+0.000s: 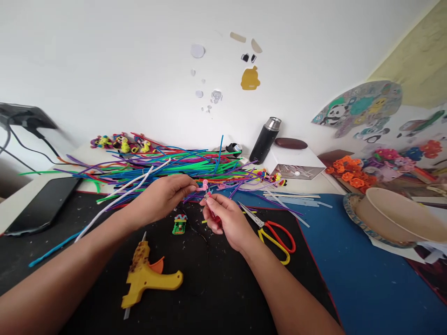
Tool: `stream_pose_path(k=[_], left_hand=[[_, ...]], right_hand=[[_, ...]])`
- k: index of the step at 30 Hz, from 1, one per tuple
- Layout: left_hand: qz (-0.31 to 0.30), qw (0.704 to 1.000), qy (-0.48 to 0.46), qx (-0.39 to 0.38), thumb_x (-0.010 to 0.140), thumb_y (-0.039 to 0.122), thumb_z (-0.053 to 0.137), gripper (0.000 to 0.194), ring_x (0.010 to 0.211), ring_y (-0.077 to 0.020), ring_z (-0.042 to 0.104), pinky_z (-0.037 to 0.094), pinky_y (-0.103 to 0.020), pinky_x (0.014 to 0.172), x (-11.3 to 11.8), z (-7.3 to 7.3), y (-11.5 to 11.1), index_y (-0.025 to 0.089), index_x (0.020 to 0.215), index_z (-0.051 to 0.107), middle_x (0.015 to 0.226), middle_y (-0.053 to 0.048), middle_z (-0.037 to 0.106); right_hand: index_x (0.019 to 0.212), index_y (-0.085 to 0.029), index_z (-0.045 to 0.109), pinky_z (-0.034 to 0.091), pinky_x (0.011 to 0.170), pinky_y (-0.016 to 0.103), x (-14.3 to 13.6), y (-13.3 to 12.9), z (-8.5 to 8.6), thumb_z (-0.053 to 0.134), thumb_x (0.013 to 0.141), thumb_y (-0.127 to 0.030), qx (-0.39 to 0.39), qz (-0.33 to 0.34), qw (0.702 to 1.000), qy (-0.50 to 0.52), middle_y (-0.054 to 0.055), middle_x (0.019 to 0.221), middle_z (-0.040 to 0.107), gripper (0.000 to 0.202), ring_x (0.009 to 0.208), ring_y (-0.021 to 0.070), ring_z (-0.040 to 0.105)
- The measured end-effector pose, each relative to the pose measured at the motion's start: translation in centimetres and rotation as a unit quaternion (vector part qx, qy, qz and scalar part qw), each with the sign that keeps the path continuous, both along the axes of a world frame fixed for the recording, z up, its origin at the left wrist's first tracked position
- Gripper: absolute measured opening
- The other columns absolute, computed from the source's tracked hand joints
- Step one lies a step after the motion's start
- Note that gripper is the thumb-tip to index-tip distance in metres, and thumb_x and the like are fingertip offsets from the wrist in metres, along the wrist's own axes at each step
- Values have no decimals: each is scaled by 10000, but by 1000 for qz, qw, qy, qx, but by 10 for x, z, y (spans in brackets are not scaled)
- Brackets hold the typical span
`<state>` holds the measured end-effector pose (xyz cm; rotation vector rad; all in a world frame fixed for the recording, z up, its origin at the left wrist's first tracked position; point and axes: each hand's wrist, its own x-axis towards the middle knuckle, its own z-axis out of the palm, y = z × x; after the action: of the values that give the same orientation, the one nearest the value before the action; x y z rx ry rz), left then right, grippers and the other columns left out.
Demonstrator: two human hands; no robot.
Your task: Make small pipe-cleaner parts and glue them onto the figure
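Note:
My left hand point(171, 195) is closed, thumb and fingers pinching a small pink curled pipe cleaner piece point(205, 184). Just below and to the right, my right hand point(226, 218) is wrapped round a small red thing with a metal end point(207, 195); most of it is hidden by the fingers, so its kind is unclear. The metal end is close to the pink piece; whether they touch I cannot tell. Under my hands, on the black mat point(223, 298), lies a small green figure point(179, 225) with blue and yellow bands.
A yellow glue gun point(150, 279) lies in front, and scissors point(270, 232) lie right of my right hand. Behind spreads a pile of coloured pipe cleaners point(195, 163). A phone point(44, 204) is at left; a black flask point(264, 142), white box point(296, 163) and bowl point(401, 214) are at right.

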<state>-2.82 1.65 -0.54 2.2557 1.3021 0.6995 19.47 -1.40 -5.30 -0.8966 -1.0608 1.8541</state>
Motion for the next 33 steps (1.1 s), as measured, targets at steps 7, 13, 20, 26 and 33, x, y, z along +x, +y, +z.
stream_pose_path(k=[7,13,20,26,33], left_hand=[[-12,1000,-18,8,1114,541,484,412,969,-256,778,558,-312,864,0,0,-3,251,1166,771,1128,-66,848],[0,1000,-21,7,1117,570,479,437,918,-245,765,557,-312,871,1,1,-2,246,1119,773,1072,-60,840],[4,1000,4,13,1099,577,455,446,867,-248,755,553,-321,800,-1,-4,1,242,1072,749,1015,-67,825],[-12,999,9,47,1120,521,422,417,870,-241,729,540,-327,804,-3,-8,2,235,1022,709,974,-58,778],[-21,996,8,87,1138,473,469,378,873,-224,683,520,-322,842,-4,-6,2,227,942,678,959,-48,728]], right_hand=[[922,-198,686,98,495,266,1,-1,5,795,887,-689,12,9,1000,12,-84,629,453,504,470,62,229],[818,-154,732,100,499,274,1,-1,6,751,904,-751,0,21,999,38,-60,629,461,603,466,52,242],[863,-145,735,146,481,233,3,0,5,909,820,-668,-32,25,996,78,-38,704,528,552,519,57,380],[882,-211,600,179,410,207,1,-2,3,968,793,-578,-33,46,994,96,-61,732,599,528,468,57,447],[903,-225,571,118,397,216,-1,-3,0,919,831,-630,-16,73,995,61,-83,601,609,539,383,33,282]])
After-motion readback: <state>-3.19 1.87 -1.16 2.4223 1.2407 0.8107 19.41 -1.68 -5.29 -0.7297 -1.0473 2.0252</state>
